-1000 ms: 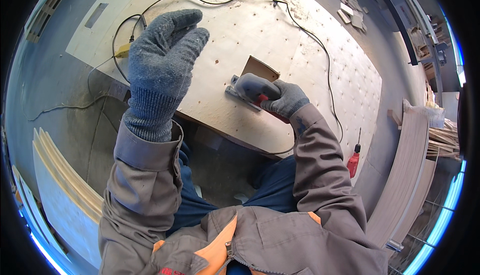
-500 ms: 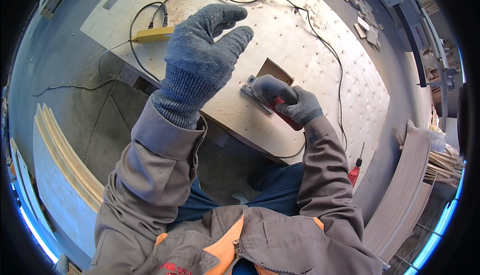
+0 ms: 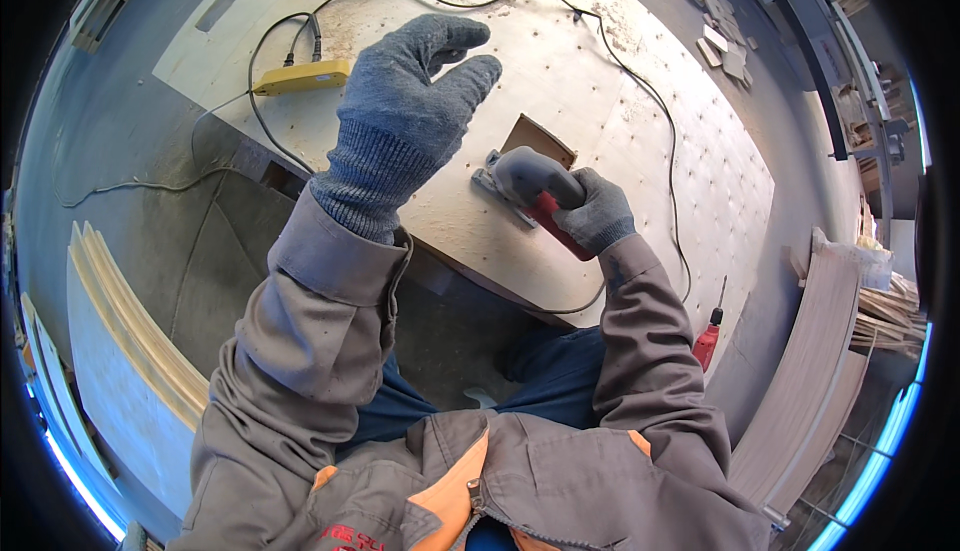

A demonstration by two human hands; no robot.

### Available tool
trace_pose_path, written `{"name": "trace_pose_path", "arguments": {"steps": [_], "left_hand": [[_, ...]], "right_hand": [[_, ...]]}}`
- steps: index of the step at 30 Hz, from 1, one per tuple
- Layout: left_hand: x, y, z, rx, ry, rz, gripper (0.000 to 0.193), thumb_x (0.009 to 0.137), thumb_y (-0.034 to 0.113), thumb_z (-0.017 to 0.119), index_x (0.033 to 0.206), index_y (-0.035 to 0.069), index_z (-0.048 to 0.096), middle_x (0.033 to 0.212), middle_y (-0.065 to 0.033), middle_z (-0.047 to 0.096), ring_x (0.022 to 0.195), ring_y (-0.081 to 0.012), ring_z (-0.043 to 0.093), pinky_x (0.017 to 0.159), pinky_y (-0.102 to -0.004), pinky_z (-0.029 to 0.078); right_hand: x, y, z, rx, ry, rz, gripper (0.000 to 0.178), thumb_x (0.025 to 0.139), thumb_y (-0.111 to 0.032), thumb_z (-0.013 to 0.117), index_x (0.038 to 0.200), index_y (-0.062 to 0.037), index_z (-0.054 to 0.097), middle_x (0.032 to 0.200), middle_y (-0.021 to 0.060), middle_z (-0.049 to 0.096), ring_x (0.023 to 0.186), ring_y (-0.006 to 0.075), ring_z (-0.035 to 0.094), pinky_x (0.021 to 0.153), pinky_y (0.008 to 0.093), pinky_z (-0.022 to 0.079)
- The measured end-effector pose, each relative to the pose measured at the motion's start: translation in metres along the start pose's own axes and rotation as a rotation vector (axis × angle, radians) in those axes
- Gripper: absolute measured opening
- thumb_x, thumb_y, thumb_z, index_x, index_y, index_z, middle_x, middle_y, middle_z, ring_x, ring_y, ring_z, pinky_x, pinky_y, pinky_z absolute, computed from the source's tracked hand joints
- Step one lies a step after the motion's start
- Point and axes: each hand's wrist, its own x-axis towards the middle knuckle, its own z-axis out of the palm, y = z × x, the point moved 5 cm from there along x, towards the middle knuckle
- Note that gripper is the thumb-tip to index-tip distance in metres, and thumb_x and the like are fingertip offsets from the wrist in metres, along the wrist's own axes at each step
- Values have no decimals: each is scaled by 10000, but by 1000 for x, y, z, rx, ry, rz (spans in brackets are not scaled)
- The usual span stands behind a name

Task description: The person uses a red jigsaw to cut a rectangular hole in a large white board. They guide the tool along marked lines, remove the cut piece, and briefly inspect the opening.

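Observation:
In a grey knit glove, my left hand (image 3: pixel 412 86) is raised above the board, fingers bent forward and thumb apart, with nothing between them. My right hand (image 3: pixel 598 213), also gloved, wraps round the handle of a red and grey jigsaw (image 3: pixel 535 179). The jigsaw's metal base rests on a large pale plywood panel (image 3: pixel 450 221), just on the near side of a rectangular cut-out (image 3: pixel 540 139). Its blade is hidden from view. A black cord (image 3: pixel 672 151) runs over the panel in a wide loop.
A yellow power strip (image 3: pixel 300 78) with plugs in it sits at the panel's left. On the right edge lies a red drill (image 3: pixel 708 339). Stacked boards stand at left (image 3: pixel 140 341) and right (image 3: pixel 800 381). Wood offcuts (image 3: pixel 718 36) are scattered at the far right.
The view has shifted slightly, so the panel and tools appear a little further left. Both hands keep nearly the same pose; the jigsaw stays by the cut-out.

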Motion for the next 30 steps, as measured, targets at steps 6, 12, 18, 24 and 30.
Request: {"name": "trace_pose_path", "arguments": {"steps": [6,12,18,24,30], "left_hand": [[1,7,6,-22,-23,-11,303,964,110,736,1232,-18,683,1187,-137,724,1087,-187,691,986,-301,564],[-2,10,10,-36,-40,-21,331,960,157,744,1229,-25,681,1165,-180,729,1087,-218,710,963,-318,589],[-6,9,17,-26,-78,-51,286,958,67,725,1231,-11,689,1188,-125,726,1060,-161,684,959,-279,559],[-5,-6,28,-40,-142,-36,287,970,27,689,1256,-5,678,1191,-106,718,1072,-158,677,977,-273,552],[-12,-3,42,100,-181,-35,318,966,42,705,1273,-19,649,1210,-154,698,1096,-193,675,983,-296,563]], "right_hand": [[-15,42,-30,333,233,126,344,730,-3,762,1065,-5,681,892,66,717,784,161,674,734,324,553],[-45,80,-84,695,525,277,338,716,-19,767,1033,21,656,804,87,681,608,164,627,549,314,524],[-76,154,-115,993,728,360,267,786,-30,785,984,27,615,723,116,650,519,217,626,460,360,512],[-101,247,-125,1273,842,405,131,913,-107,681,954,8,634,650,128,613,517,270,623,506,427,565],[-97,272,-110,2019,925,790,537,1001,-303,542,1461,-49,437,1488,203,489,1462,354,391,1095,683,383]]}}
